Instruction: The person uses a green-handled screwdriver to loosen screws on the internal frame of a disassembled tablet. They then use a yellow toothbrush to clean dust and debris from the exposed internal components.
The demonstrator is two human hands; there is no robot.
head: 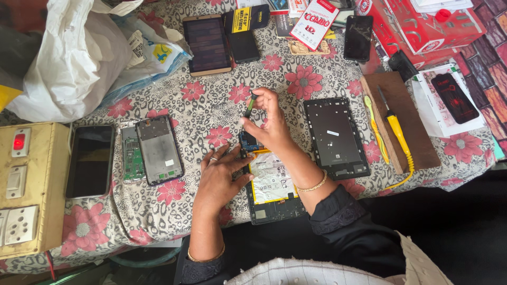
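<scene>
Opened tablet (272,184) sits at the near table (211,105) edge, long axis running away from the person. Right hand (266,124) pinches a small green-handled screwdriver (250,105) in its grip, held nearly upright, tip down over the tablet's far end. Left hand (219,177) lies flat, fingers spread, holding nothing, touching the tablet's left side. Removed back cover (335,137) lies just right of the tablet.

A small screwdriver with a green and black handle (249,106) is held nearly upright, tilted slightly, its tip set down on the upper left corner of an opened dark tablet with its back removed (272,187). Inside the tablet a large pale rectangular battery and a blue circuit board are exposed. The tablet is laid flat on the flowered cloth near the front edge.
</scene>
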